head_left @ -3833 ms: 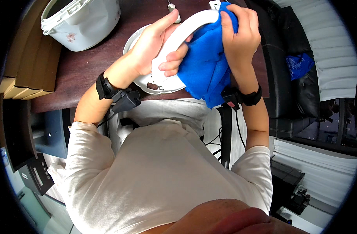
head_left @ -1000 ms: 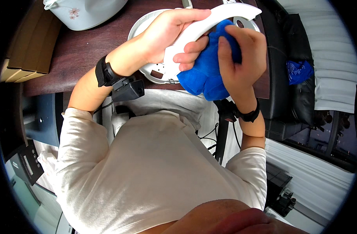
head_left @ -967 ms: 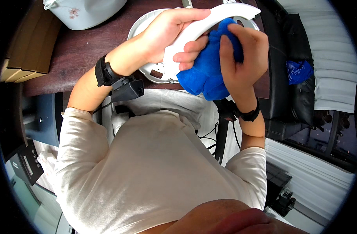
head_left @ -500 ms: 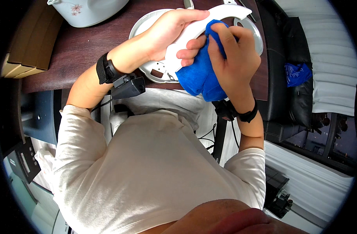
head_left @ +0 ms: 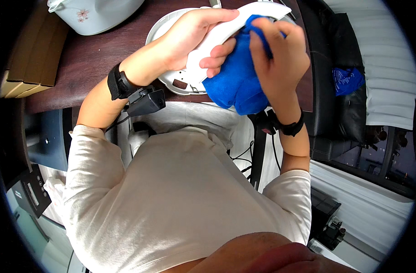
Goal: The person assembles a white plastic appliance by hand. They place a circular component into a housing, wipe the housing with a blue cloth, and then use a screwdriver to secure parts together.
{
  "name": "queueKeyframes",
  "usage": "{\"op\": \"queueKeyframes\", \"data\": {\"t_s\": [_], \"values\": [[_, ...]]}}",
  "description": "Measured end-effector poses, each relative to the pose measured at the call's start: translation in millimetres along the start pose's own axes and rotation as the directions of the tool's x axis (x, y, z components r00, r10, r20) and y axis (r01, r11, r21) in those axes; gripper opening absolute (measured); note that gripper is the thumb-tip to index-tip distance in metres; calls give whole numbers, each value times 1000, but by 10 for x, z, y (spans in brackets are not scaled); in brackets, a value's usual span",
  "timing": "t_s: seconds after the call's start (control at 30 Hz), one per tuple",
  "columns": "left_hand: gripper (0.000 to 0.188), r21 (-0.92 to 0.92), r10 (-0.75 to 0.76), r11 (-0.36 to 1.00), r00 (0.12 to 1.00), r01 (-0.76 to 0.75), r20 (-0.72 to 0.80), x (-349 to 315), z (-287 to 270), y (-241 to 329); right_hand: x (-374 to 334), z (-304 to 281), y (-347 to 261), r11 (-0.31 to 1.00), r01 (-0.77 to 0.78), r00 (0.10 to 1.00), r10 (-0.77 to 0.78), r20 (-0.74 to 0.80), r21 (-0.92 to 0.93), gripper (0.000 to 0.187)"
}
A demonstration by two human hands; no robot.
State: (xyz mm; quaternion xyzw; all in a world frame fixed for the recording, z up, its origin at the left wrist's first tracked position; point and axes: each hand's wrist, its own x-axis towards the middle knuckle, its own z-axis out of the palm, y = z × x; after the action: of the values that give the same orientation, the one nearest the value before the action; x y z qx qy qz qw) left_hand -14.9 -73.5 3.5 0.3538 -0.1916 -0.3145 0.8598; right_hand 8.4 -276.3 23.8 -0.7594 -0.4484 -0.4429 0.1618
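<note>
The left hand (head_left: 185, 43) is gripping a curved white handle (head_left: 218, 37), while the right hand (head_left: 283, 59) is pinching a blue cloth (head_left: 237, 75) hanging at the handle's five o'clock

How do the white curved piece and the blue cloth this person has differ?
The white curved piece looks smooth and stiff, while the blue cloth looks soft. The white curved piece forms one long arc; the blue cloth is bunched in loose folds. The left hand grips the white curved piece, whereas the right hand pinches the blue cloth. Both are plain in colour.
</note>
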Motion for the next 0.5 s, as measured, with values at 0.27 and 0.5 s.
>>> {"op": "queueKeyframes", "data": {"t_s": [0.27, 0.5], "values": [[43, -52, -24, 998, 997, 21, -67, -5, 1, 10, 19, -27, -159, 998, 33, 988, -26, 152, -49, 23], [49, -29, -45, 999, 978, 40, -205, 35, 54, -18, 51, -37, -32, 996, -42, 990, 52, 129, -79, 25]]}}
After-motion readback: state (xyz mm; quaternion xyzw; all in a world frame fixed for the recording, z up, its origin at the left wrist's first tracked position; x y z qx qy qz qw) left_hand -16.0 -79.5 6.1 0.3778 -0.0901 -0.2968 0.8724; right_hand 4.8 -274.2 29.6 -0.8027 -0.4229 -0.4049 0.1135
